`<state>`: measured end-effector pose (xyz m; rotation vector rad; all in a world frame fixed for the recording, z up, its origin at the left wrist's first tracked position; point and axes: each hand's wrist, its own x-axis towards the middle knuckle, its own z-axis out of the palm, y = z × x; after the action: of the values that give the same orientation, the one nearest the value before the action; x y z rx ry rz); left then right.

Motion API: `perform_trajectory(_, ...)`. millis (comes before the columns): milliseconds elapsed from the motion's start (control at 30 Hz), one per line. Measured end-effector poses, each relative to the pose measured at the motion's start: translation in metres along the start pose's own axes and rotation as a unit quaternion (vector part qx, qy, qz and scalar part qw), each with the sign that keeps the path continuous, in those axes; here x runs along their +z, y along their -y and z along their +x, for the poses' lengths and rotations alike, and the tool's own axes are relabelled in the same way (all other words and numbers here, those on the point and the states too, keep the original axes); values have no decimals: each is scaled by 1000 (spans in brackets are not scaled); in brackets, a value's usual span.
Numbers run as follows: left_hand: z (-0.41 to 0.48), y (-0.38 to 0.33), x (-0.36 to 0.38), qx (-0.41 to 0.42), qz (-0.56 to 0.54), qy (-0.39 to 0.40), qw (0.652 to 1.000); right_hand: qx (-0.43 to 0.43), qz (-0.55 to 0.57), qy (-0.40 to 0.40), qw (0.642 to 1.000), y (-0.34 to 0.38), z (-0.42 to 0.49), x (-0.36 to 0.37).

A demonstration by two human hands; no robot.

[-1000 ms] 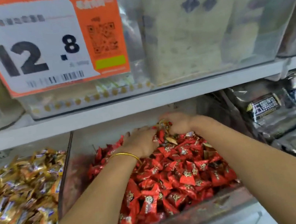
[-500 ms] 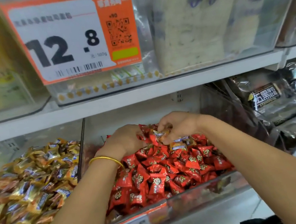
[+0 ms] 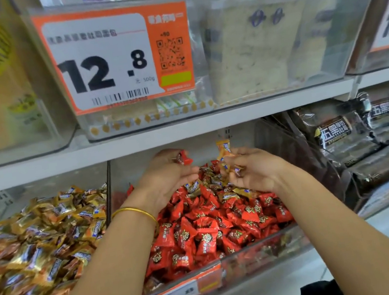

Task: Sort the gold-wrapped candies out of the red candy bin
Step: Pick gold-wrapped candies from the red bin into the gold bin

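Gold foil with a blue-and-white label marks the gold-wrapped candy [image 3: 224,148] that stands out of the right hand [image 3: 255,171], above the back of the red candy bin [image 3: 267,252]. The right hand's fingers are curled round it and round at least one more gold piece [image 3: 236,169] lower in the palm; how many it holds cannot be told. The left hand [image 3: 165,179], with a gold bracelet [image 3: 134,210] at the wrist, is cupped just beside it, fingers curled, gripping a red candy [image 3: 184,159] at its fingertips.

Under them the clear-walled bin is heaped with red candies [image 3: 201,237], each printed with a dark round emblem. A few stray gold wrappers [image 3: 229,196] lie on top of the heap toward the back, just below the hands. A dark divider [image 3: 108,193] separates this bin from a heap of the same gold sweets [image 3: 39,246] on the left. On the right lie dark packets [image 3: 364,144] with white lettering. A white shelf [image 3: 161,135] runs close above the hands, carrying clear boxes and an orange price tag [image 3: 114,55] reading 12.8. Both forearms cross over the bin's front and cover part of the heap.

The held gold candy stands nearly upright, its long axis running top to bottom, the free crimped end pointing up at the shelf.
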<state>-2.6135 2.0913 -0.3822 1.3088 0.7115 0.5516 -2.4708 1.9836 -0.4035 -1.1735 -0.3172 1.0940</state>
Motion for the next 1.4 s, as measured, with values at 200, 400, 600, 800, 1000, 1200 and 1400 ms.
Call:
perform_trajectory(200, 4, -1, 7, -43, -53, -4, 998, 105, 178, 60, 977, 2, -1, -8)
perform_trajectory(400, 14, 10, 3, 87, 295, -66, 949, 143, 181, 63, 971, 4, -1, -8)
perform_trajectory(600, 8, 15, 13, 215, 492, 58, 842, 2, -119, -33, 992, 12, -5, -7)
perform_trajectory(800, 9, 13, 3, 86, 669, 109, 730, -57, -561, -6, 825, 0, -12, -3)
perform_trajectory(1000, 15, 4, -4, 75, 653, 30, 753, -84, -647, -54, 756, 8, -16, -13)
perform_trajectory(1200, 29, 23, 9, 128, 668, 89, 728, -24, -690, 6, 723, 12, -20, -15)
perform_trajectory(1400, 26, 27, 8, 137, 665, 83, 730, -31, -752, 41, 657, 10, -19, -18)
